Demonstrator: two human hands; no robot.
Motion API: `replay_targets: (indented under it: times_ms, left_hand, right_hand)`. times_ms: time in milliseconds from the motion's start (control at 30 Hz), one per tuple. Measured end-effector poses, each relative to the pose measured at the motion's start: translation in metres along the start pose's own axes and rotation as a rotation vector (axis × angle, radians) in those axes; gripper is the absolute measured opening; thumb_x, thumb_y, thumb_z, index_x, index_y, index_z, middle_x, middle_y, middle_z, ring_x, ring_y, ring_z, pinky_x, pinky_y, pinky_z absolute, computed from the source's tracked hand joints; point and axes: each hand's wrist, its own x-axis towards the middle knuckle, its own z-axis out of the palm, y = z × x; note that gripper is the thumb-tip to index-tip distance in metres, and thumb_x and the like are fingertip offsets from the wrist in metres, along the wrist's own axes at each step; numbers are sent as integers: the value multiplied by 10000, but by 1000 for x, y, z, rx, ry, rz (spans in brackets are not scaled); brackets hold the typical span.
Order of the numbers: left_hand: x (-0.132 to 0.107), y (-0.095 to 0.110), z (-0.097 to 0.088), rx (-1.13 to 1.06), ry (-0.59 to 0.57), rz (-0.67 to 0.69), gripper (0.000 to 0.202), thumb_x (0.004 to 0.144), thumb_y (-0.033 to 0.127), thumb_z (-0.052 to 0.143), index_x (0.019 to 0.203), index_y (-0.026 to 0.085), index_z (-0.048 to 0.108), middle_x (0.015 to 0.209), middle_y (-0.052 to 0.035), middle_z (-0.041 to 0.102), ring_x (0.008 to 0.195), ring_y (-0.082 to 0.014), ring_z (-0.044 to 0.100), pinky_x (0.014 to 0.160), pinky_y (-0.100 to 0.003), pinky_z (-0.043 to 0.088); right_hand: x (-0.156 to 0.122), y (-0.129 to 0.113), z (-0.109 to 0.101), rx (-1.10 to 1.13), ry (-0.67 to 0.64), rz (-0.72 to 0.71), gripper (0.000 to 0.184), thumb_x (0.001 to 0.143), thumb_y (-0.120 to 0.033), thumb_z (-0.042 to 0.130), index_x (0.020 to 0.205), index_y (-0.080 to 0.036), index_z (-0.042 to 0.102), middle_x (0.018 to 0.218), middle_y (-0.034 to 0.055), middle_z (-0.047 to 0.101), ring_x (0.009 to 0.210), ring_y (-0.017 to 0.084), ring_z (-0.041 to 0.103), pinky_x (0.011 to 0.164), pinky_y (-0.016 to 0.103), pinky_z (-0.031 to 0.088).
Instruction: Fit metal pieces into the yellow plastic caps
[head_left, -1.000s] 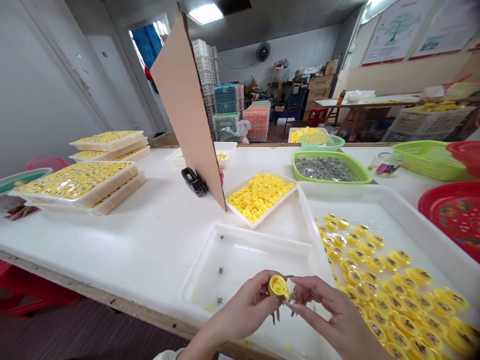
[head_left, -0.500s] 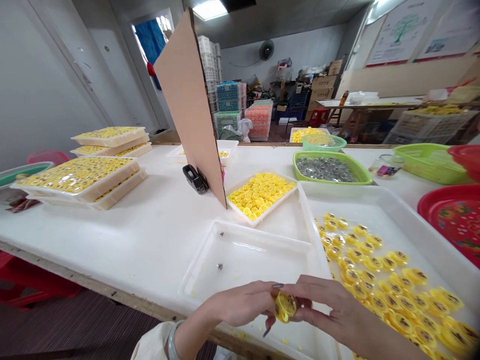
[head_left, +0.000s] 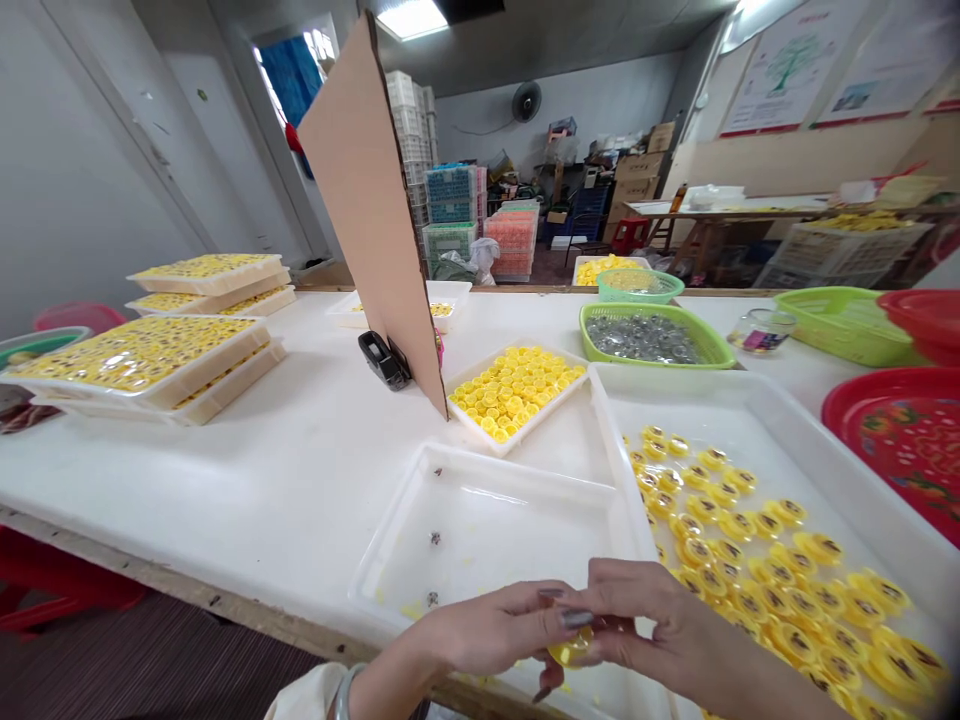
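Yellow cap [head_left: 571, 648], mostly hidden, pinched between both hands low over the near edge of the empty white tray [head_left: 480, 520]. Left hand [head_left: 495, 630] curled around it from the left; right hand [head_left: 667, 625] closed over it from the right, fingertips meeting. Just right, big tray [head_left: 750, 410] of yellow caps [head_left: 772, 580]. Beyond, on the table [head_left: 285, 470], upright cardboard sheet [head_left: 375, 200].

Bright, even light from ceiling panel [head_left: 410, 18] at top centre; soft shadows, glare on white table [head_left: 247, 470], edges bowed, slight blur far right.
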Motion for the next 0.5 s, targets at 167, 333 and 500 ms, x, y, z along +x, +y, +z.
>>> replay_targets:
  times_ms: [167,333,500]
  left_hand:
    - [-4,2,14,143,308,36,368,903,539,388,1106,232,390,886,11,460,781,-119,438,777,-277,385]
    - [13,-17,29,301,458,119,461,908,598,232,1143,210,314,842,-34,578,780,-177,549,801,-350,422]
    - [29,-43,43,226,740,136,437,911,591,227,1144,225,281,980,-85,617,847,-202,585,813,-360,432]
  right_hand:
    - [-8,7,26,472,170,183,737,855,-637,456,1462,-298,212,835,9,506,665,133,504,575,271,479]
    - [3,5,71,650,386,288,624,883,-655,363,1379,-281,305,643,-48,415,512,90,369,475,224,321]
    - [13,18,90,836,471,175,600,755,-681,539,1261,-473,292,641,-72,392,409,53,246,394,196,204]
